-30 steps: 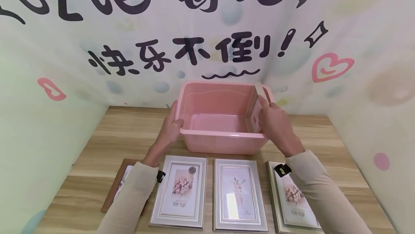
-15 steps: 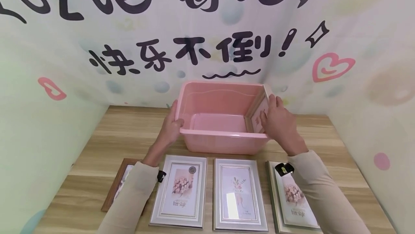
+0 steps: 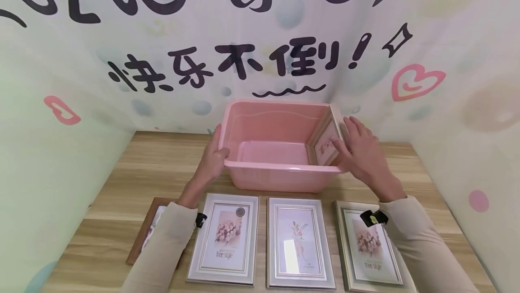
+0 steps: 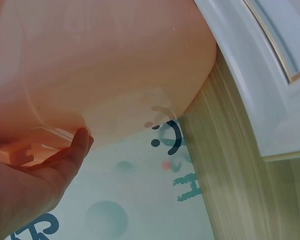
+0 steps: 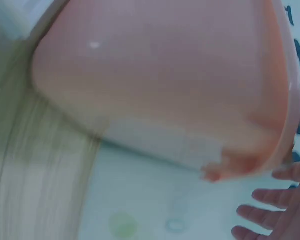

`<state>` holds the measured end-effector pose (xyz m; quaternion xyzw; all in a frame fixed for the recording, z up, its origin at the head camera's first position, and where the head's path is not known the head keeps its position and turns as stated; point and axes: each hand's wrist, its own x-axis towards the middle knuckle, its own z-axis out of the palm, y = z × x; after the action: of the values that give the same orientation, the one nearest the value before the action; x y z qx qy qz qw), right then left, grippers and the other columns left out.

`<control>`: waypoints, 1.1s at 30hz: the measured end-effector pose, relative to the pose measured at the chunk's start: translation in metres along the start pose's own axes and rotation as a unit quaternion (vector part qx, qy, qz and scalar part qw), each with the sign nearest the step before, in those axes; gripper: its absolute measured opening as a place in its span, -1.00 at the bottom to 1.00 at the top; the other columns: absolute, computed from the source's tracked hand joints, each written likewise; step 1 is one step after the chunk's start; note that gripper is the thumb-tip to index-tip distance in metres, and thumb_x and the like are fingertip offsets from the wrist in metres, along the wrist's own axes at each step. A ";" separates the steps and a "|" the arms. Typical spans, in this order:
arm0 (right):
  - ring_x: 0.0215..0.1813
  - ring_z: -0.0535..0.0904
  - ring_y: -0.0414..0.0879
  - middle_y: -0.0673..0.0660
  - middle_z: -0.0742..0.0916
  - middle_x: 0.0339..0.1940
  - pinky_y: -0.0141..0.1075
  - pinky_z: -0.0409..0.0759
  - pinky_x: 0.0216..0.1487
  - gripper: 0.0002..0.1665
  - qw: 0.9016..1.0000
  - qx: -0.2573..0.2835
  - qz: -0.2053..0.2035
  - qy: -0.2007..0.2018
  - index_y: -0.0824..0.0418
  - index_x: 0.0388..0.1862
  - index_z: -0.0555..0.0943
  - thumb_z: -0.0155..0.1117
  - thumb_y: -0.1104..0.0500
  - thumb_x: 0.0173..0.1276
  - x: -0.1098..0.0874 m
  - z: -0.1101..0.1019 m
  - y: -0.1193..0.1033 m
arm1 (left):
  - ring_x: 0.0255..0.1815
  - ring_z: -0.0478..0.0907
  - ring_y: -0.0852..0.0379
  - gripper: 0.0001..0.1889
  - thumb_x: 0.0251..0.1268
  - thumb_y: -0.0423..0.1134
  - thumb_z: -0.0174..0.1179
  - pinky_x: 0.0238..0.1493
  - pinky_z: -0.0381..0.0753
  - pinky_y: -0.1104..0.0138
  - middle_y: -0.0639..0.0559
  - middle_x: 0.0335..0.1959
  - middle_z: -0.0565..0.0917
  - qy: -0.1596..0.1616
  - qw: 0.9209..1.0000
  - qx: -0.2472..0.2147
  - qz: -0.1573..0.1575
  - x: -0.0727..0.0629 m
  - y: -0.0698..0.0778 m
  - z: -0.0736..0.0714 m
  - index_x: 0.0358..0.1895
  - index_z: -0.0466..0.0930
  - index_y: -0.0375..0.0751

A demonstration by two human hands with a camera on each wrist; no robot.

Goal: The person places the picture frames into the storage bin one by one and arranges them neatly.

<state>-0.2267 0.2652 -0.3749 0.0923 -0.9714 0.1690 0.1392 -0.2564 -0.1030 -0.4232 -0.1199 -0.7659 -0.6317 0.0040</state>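
A pink plastic basin (image 3: 280, 179) stands on the wooden table against the back wall. My left hand (image 3: 211, 160) grips its left rim, thumb over the top; in the left wrist view, the fingers (image 4: 72, 160) curl under the rim. Inside the basin, a light-edged picture frame (image 3: 325, 144) leans upright against the right wall. Beside that wall is my right hand (image 3: 365, 155), with its thumb towards the frame. The right wrist view has its fingers (image 5: 270, 217) spread and holding nothing, just off the basin's rim.
Along the front of the table lie a brown frame (image 3: 142, 234) partly under the left sleeve, two silvery-white frames (image 3: 229, 239) and a gold-edged frame (image 3: 367, 243) partly under the right sleeve. A printed wall cloth (image 3: 183, 117) closes off the back and sides.
The picture frame has tipped right to rest against the basin's right wall. My right hand has let go of it and moved right, fingers loosening. My left hand stays on the rim.
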 end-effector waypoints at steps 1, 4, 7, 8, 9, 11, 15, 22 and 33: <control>0.44 0.22 0.43 0.45 0.29 0.49 0.35 0.20 0.34 -0.16 1.000 0.009 -0.008 0.011 0.41 0.52 0.15 -0.09 -0.18 0.54 -0.003 -0.001 0.004 | 0.42 0.18 -0.23 -0.15 0.24 -0.52 -0.19 0.43 0.19 -0.08 -0.19 0.60 -0.01 0.001 1.000 0.000 -0.001 0.000 0.000 0.000 0.62 -0.26 -0.16; 0.44 0.22 0.41 0.43 0.31 0.48 0.35 0.23 0.32 -0.17 0.999 0.028 -0.020 0.028 0.38 0.52 0.18 -0.10 -0.20 0.55 -0.014 -0.003 0.019 | 0.44 0.16 -0.21 -0.15 0.25 -0.52 -0.19 0.44 0.18 -0.07 -0.17 0.61 -0.04 0.003 1.000 0.000 -0.006 -0.001 0.001 -0.001 0.62 -0.27 -0.16; 0.43 0.21 0.41 0.44 0.32 0.47 0.35 0.22 0.30 -0.17 0.999 0.027 -0.022 0.027 0.38 0.52 0.19 -0.11 -0.20 0.56 -0.025 -0.004 0.035 | 0.45 0.15 -0.18 -0.16 0.25 -0.51 -0.20 0.46 0.15 -0.06 -0.17 0.61 -0.05 0.002 1.000 0.002 -0.008 -0.001 0.002 -0.001 0.62 -0.28 -0.17; 0.43 0.21 0.41 0.45 0.32 0.46 0.35 0.22 0.30 -0.18 0.999 0.023 -0.024 0.023 0.39 0.51 0.19 -0.11 -0.19 0.56 -0.029 -0.003 0.041 | 0.45 0.14 -0.18 -0.16 0.25 -0.51 -0.20 0.46 0.14 -0.06 -0.17 0.61 -0.06 0.001 1.000 0.002 -0.008 -0.001 0.002 -0.001 0.62 -0.28 -0.18; 0.42 0.22 0.42 0.46 0.33 0.46 0.35 0.21 0.30 -0.19 0.999 0.020 -0.026 0.018 0.40 0.51 0.20 -0.10 -0.17 0.57 -0.033 -0.002 0.046 | 0.46 0.14 -0.17 -0.16 0.25 -0.51 -0.20 0.47 0.13 -0.06 -0.17 0.61 -0.05 0.002 1.000 0.003 -0.008 -0.001 0.002 -0.001 0.62 -0.27 -0.18; 0.39 0.24 0.45 0.48 0.34 0.43 0.36 0.22 0.28 -0.21 0.999 0.014 -0.030 0.003 0.42 0.49 0.21 -0.06 -0.14 0.56 -0.040 0.001 0.058 | 0.46 0.13 -0.17 -0.16 0.24 -0.52 -0.19 0.48 0.12 -0.06 -0.18 0.61 -0.05 0.001 1.000 0.003 -0.006 -0.001 0.001 -0.001 0.62 -0.27 -0.19; 0.37 0.25 0.48 0.49 0.35 0.42 0.36 0.22 0.25 -0.23 0.998 0.022 -0.032 -0.051 0.44 0.47 0.23 0.03 -0.08 0.54 -0.055 0.007 0.081 | 0.45 0.16 -0.18 -0.15 0.23 -0.52 -0.19 0.45 0.17 -0.07 -0.17 0.61 -0.03 0.002 1.000 0.001 -0.004 0.000 0.000 0.000 0.62 -0.26 -0.18; 0.39 0.23 0.48 0.48 0.34 0.44 0.39 0.22 0.24 -0.21 0.988 0.036 -0.019 -0.150 0.34 0.51 0.20 0.10 -0.08 0.51 -0.086 0.019 0.119 | 0.44 0.16 -0.20 -0.14 0.21 -0.53 -0.19 0.43 0.19 -0.07 -0.18 0.60 0.00 0.003 1.000 -0.002 0.004 0.001 0.000 0.000 0.62 -0.25 -0.19; 0.27 0.40 0.46 0.48 0.48 0.32 0.38 0.36 0.12 -0.19 0.979 0.055 -0.013 -0.196 0.36 0.45 0.29 0.19 -0.12 0.44 -0.124 0.028 0.145 | 0.42 0.19 -0.27 -0.14 0.20 -0.54 -0.20 0.40 0.22 -0.10 -0.19 0.59 0.03 0.002 1.000 -0.001 0.004 0.001 -0.001 0.001 0.62 -0.25 -0.18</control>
<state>-0.1491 0.4054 -0.4819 0.1434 -0.9677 0.1996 -0.0568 -0.2579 -0.1023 -0.4243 -0.1218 -0.7646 -0.6329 0.0082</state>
